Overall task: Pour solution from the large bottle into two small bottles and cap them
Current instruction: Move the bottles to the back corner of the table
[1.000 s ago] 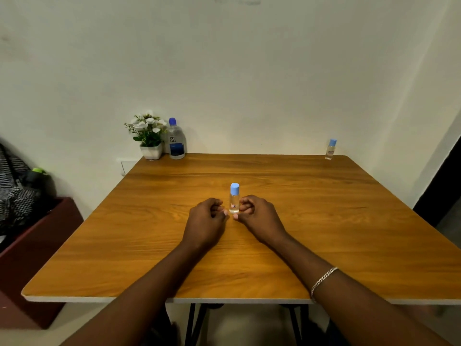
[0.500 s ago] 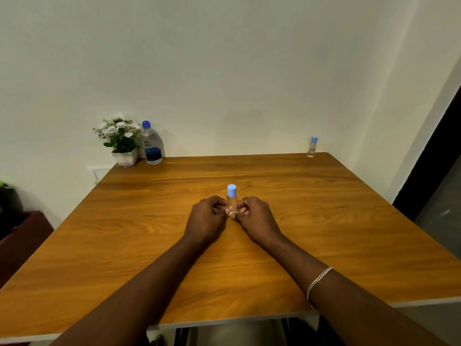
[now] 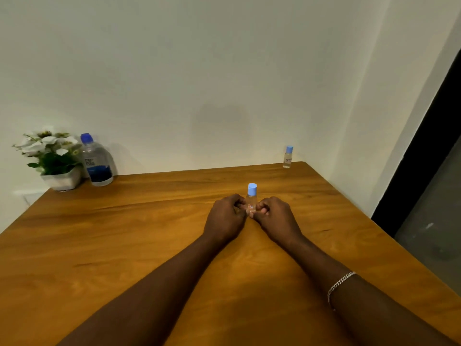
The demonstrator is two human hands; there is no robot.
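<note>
A small clear bottle (image 3: 251,199) with a light blue cap stands upright in the middle of the wooden table (image 3: 124,245). My left hand (image 3: 225,217) and my right hand (image 3: 275,218) rest on the table on either side of it, fingers curled, fingertips pinching its lower body. A second small capped bottle (image 3: 288,157) stands at the far right corner by the wall. The large clear bottle (image 3: 96,161), blue cap on and blue label low down, stands at the far left by the wall.
A white pot of white flowers (image 3: 53,161) sits right beside the large bottle at the far left corner. The table's right edge runs close to a dark doorway (image 3: 424,156). A silver bracelet (image 3: 340,283) is on my right wrist.
My head has turned right and tilted up, so the table contents shift left in view. Both hands stay at the small bottle, with their fingers closed in on it a little.
</note>
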